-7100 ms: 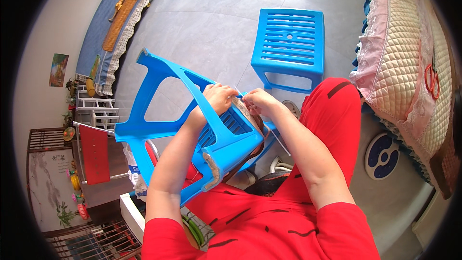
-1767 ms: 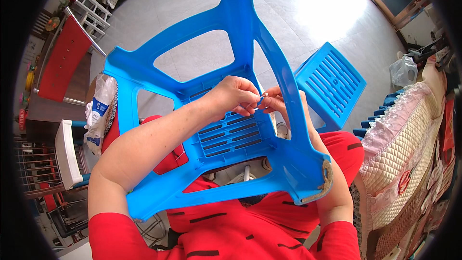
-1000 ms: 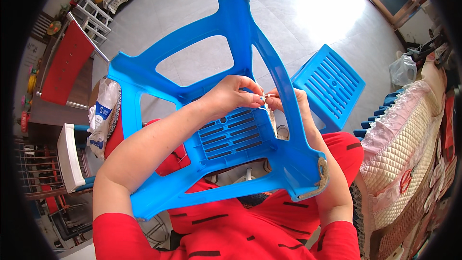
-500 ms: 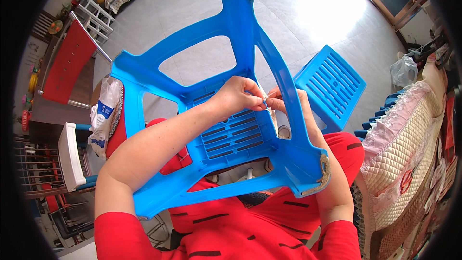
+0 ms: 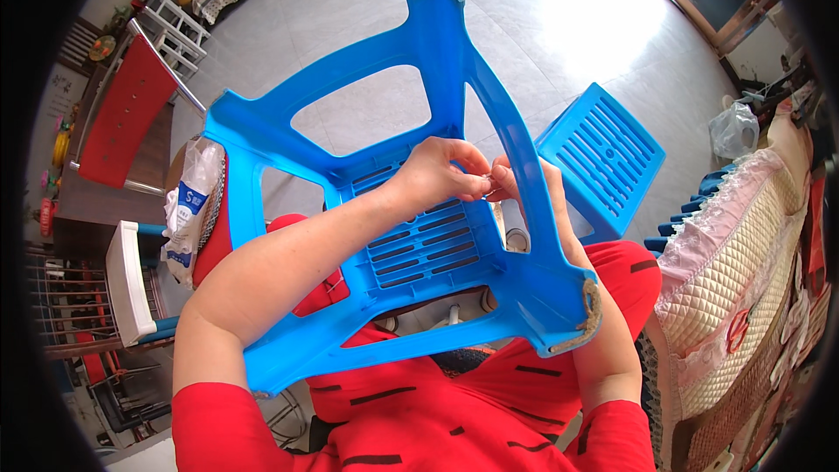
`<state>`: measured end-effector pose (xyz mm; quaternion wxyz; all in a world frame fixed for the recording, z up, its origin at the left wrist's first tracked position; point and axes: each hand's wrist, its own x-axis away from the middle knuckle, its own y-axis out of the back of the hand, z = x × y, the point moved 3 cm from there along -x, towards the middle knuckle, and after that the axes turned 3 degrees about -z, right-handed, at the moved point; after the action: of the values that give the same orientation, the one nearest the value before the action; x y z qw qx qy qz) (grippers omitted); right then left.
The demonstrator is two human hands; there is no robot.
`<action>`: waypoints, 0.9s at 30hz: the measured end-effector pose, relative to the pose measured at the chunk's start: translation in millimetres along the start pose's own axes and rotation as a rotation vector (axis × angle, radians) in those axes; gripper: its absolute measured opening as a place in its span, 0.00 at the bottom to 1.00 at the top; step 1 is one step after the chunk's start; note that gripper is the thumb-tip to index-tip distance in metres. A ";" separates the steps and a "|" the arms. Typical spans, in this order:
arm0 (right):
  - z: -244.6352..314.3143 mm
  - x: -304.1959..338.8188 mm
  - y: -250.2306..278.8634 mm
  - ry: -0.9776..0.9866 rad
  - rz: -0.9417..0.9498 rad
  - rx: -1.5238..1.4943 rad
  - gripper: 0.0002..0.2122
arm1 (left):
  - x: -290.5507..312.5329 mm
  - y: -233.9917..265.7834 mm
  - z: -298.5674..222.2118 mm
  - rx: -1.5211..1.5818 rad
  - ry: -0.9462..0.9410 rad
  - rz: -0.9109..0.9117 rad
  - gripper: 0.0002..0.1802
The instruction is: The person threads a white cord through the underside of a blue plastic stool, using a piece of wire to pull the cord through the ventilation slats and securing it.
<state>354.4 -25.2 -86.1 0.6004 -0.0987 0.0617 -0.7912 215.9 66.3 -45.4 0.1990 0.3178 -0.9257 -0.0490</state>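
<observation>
An upturned blue plastic stool (image 5: 350,144) rests over my lap, its seat underside facing up. Worn brownish pads cover some of its leg ends. My left hand (image 5: 444,173) reaches across the stool's inside, thumb and fingers pinched together. From outside the right-hand side, my right hand (image 5: 517,182) brings its fingertips through the side opening to meet the left ones; the stool frame covers part of it. Both hands are closed at the same spot, on something too small to name. A pale piece (image 5: 500,214) shows just below the fingers, partly hidden by the stool.
A second blue stool (image 5: 609,155) stands upright on the grey tiled floor (image 5: 516,26), to the right. At left are a red-backed chair (image 5: 127,105) and a plastic bag (image 5: 188,205). A quilted, lace-edged cover (image 5: 712,297) lies over furniture at right.
My fingertips have shifted slightly to the right, and the pale bit between them shows less. The upturned stool has moved a touch to the right.
</observation>
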 end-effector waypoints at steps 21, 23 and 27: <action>-2.3 -1.5 -1.8 0.049 0.105 0.102 0.11 | 1.6 -0.8 7.9 -0.018 -0.032 -0.138 0.04; -3.3 -1.6 -0.5 0.049 0.092 0.088 0.10 | 1.4 -2.4 4.4 -0.009 -0.049 -0.131 0.03; -2.8 -3.8 1.5 0.059 0.079 0.148 0.10 | -0.3 -3.0 5.2 0.042 -0.063 -0.107 0.03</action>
<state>356.2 -21.9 -89.5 0.6348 -0.0282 0.0245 -0.7718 215.7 63.8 -50.9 0.1603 0.3691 -0.9141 -0.0503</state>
